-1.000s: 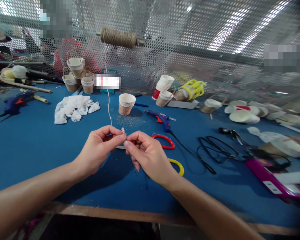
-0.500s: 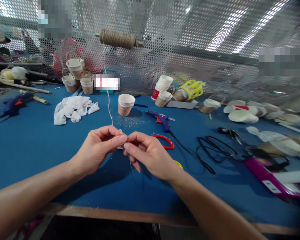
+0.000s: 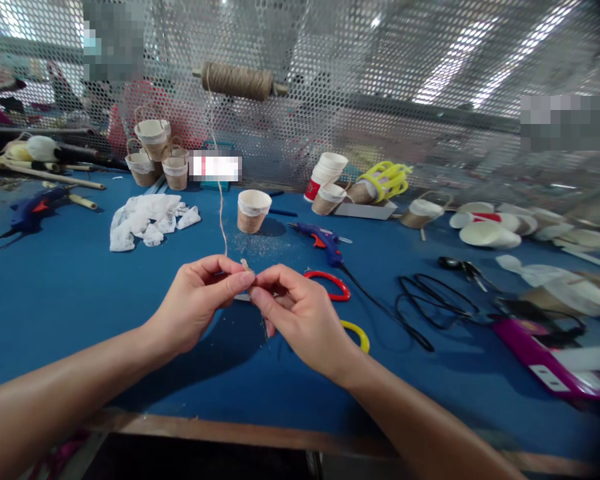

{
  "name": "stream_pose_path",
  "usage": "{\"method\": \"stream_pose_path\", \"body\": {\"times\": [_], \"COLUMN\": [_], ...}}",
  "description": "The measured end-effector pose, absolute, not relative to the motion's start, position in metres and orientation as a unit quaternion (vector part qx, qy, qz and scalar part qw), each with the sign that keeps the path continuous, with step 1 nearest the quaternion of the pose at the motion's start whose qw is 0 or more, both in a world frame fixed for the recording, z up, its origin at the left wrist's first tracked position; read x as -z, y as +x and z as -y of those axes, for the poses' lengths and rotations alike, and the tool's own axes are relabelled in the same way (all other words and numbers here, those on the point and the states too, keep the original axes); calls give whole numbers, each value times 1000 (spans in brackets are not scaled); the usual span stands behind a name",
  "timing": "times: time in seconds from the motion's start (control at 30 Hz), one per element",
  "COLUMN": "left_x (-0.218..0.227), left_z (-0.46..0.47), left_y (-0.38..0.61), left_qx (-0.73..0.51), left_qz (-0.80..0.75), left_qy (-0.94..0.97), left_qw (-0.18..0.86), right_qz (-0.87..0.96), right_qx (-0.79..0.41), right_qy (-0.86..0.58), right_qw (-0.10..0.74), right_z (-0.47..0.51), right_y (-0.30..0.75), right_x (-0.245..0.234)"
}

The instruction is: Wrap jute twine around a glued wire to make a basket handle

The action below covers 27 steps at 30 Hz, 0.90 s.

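Observation:
My left hand [image 3: 205, 297] pinches a piece of twine [image 3: 222, 220] between thumb and forefinger. The strand runs up from there to a twine spool [image 3: 237, 81] hung on the mesh. My right hand [image 3: 300, 317] is closed beside it, thumb and fingers pressed on the same twine. A short doubled bit sticks up between the fingertips, and a thin end hangs below them. Behind my hands stands a small cup [image 3: 251, 217] wrapped in brown cloth with white trim. Scissors with a red and a yellow handle [image 3: 356, 335] lie partly hidden under my right hand.
A blue glue gun [image 3: 323, 241] lies right of the cup, its black cord [image 3: 390, 310] curling rightward. White lace [image 3: 147, 219] is heaped at left near several handled cups [image 3: 153, 133]. Another glue gun [image 3: 39, 208] lies far left. A purple power strip [image 3: 535, 353] sits at right.
My right hand's lower fingers have curled in, and more of the yellow scissor handle shows. Both hands keep hold of the twine at nearly the same spot. The view has shifted slightly.

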State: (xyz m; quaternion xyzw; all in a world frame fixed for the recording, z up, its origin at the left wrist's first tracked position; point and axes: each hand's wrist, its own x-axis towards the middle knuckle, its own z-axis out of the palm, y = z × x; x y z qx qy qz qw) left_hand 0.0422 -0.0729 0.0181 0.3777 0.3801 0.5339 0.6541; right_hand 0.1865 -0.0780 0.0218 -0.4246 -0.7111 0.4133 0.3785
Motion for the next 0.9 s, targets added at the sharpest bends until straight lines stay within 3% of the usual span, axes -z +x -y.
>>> {"method": "stream_pose_path", "body": {"times": [0.17,0.33,0.43,0.57,0.8,0.9], "left_x": [-17,-19,-20,-20,-18,-18], "left_z": [73,71,71,70,71,71], "left_y": [41,35,33,36,40,39], "left_qx": [-537,-483,-467,-495,-526,-529], "left_qz": [-373,-302,-307,-355,-404,-388], "left_qy": [382,423,423,398,404,416], "left_qw": [653,705,713,686,630,630], "right_qz": [728,685,666,718,815,811], "right_qx": [-364,-564,-590,-444,-146,-169], "right_qy": [-438,-351,-342,-389,-407,-401], "right_qw": [381,299,302,370,385,391], "right_z": [77,71,70,73,76,76], "right_y": [188,195,196,192,187,187], "right_x": [-20,-28,-29,-26,-18,-19]}}
